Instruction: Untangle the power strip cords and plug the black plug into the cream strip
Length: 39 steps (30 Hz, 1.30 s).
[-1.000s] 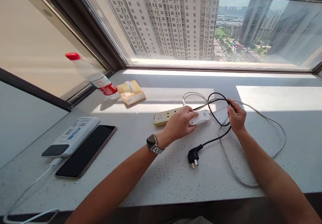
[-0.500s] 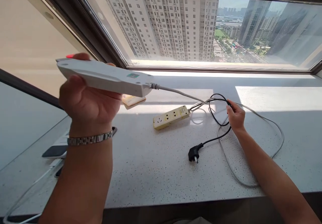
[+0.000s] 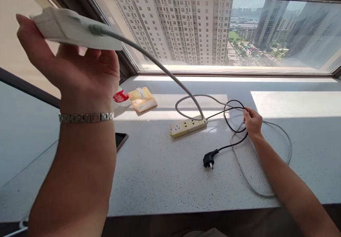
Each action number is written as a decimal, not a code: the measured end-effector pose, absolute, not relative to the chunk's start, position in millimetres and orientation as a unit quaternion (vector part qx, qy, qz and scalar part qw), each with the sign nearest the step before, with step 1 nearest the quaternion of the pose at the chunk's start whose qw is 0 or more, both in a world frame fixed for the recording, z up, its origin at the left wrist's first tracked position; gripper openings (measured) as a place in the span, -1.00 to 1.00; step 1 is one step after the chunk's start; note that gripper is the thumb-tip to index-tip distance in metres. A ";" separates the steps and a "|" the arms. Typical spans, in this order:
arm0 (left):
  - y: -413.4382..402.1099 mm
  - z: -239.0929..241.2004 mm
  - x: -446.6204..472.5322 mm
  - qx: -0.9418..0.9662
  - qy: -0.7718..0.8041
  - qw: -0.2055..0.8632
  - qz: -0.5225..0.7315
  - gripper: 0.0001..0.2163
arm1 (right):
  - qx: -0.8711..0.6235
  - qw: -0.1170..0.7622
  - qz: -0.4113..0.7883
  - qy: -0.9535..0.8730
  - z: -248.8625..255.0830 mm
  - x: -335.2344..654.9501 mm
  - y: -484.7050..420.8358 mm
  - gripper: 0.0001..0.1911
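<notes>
Gripping a white power strip [image 3: 74,29] high above the tabletop's [image 3: 160,173] left edge, the left hand [image 3: 80,73] has its fingers closed around it. The right hand [image 3: 252,123] pinches the black cable [image 3: 231,143] on the tabletop, beside a yellow power strip [image 3: 188,127].

The bottle's red label [image 3: 121,96] carries print too small to read.
</notes>
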<state>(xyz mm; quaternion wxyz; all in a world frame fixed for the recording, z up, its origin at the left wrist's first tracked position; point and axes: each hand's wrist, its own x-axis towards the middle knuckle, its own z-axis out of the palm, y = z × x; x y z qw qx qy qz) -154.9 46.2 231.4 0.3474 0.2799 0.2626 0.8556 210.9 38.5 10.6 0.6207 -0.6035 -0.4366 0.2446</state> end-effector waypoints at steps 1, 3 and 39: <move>49.9 229.5 -155.3 0.304 0.274 0.366 0.836 -0.63 | -0.597 0.625 0.249 -0.436 10.1 211.3 39.0 -0.57; 55.1 221.2 -151.3 0.341 0.283 0.380 0.812 -0.65 | -0.582 0.634 0.258 -0.439 10.1 210.9 39.1 -0.58; 60.1 153.9 -11.2 0.491 0.221 0.427 0.726 -0.64 | -0.502 0.653 0.456 -0.338 37.0 195.9 31.5 -0.63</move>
